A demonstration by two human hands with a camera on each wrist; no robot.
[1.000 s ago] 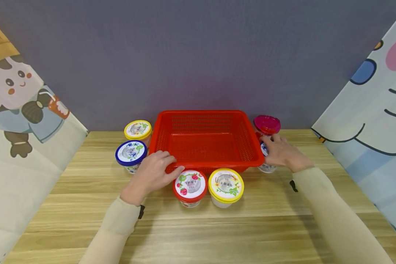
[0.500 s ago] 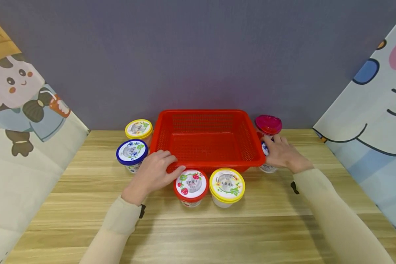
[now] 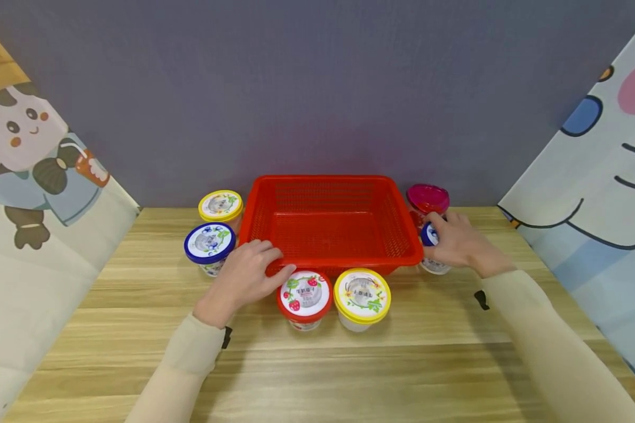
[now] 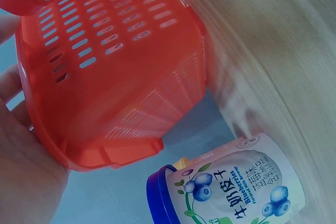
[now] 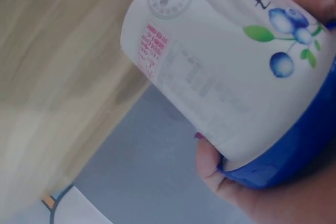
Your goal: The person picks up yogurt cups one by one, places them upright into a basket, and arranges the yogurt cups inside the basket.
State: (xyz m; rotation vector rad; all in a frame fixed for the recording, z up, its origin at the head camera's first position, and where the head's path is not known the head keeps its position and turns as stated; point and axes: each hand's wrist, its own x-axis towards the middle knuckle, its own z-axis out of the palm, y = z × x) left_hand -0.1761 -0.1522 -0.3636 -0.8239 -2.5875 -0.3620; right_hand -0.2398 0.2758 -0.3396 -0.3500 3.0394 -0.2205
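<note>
My left hand grips the front-left corner of a red plastic basket, fingers over the rim. In the left wrist view the basket's slotted wall is close to the palm. My right hand holds a blue-lidded blueberry milk tub by its lid, right of the basket. The right wrist view shows its white printed side and fingers around the blue lid. A red-lidded strawberry tub and a yellow-lidded tub stand before the basket.
Left of the basket are a second blue-lidded tub and another yellow-lidded tub. A magenta-lidded tub stands at the back right. A grey wall rises behind the wooden table.
My right hand has shifted slightly right with the blue-lidded tub, whose lid shows more now. The left hand stays at the basket corner.
</note>
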